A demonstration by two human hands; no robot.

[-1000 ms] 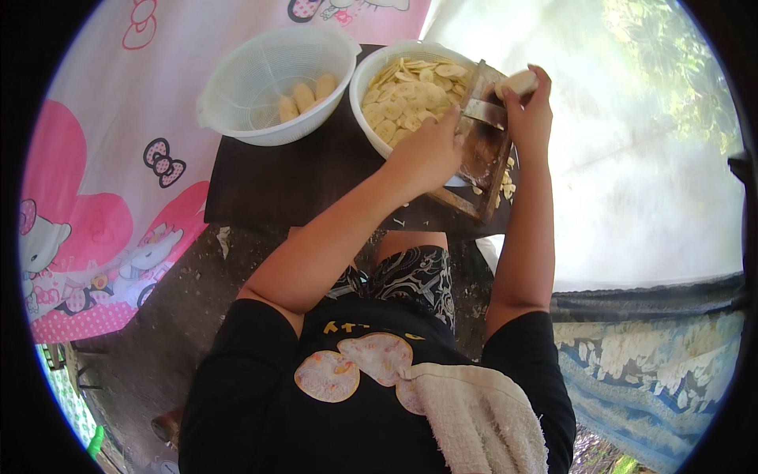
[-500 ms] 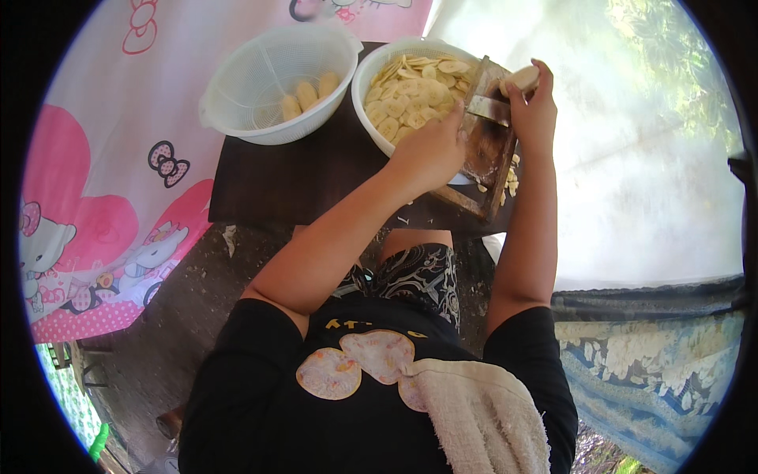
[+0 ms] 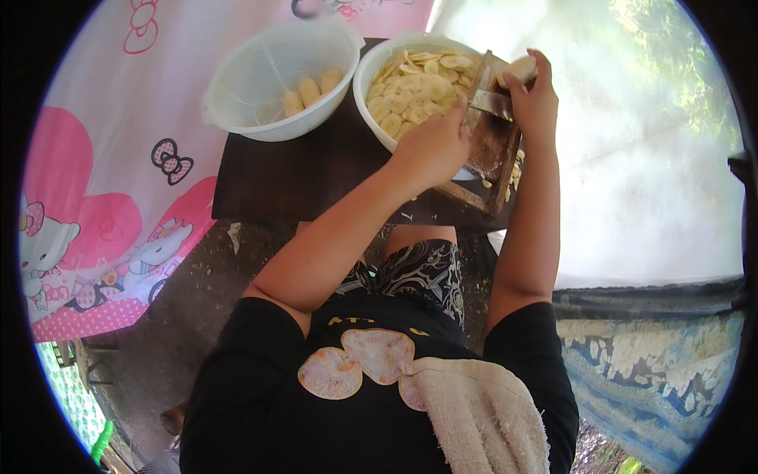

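Note:
A wooden slicer (image 3: 491,150) with a metal blade across it leans over the right rim of a white basin. My left hand (image 3: 434,146) is closed on the slicer's left side rail, close to the blade. In my right hand (image 3: 537,99) is a peeled banana (image 3: 519,72), gripped at the slicer's upper end, just beyond the blade. Thin round banana slices (image 3: 410,88) are heaped in the basin (image 3: 361,91). To the left, a white mesh colander (image 3: 237,118) tilts a little, with several peeled bananas (image 3: 312,89) inside.
The basin and colander stand on a dark table (image 3: 292,178). Small banana scraps (image 3: 515,175) lie by the slicer's right edge. A pink printed curtain (image 3: 103,182) hangs at left, a pale sheet (image 3: 632,174) at right. A towel (image 3: 485,411) drapes over my shirt.
My right hand and the banana have shifted very slightly up along the slicer. My left hand keeps its hold on the rail, and the view has moved a little.

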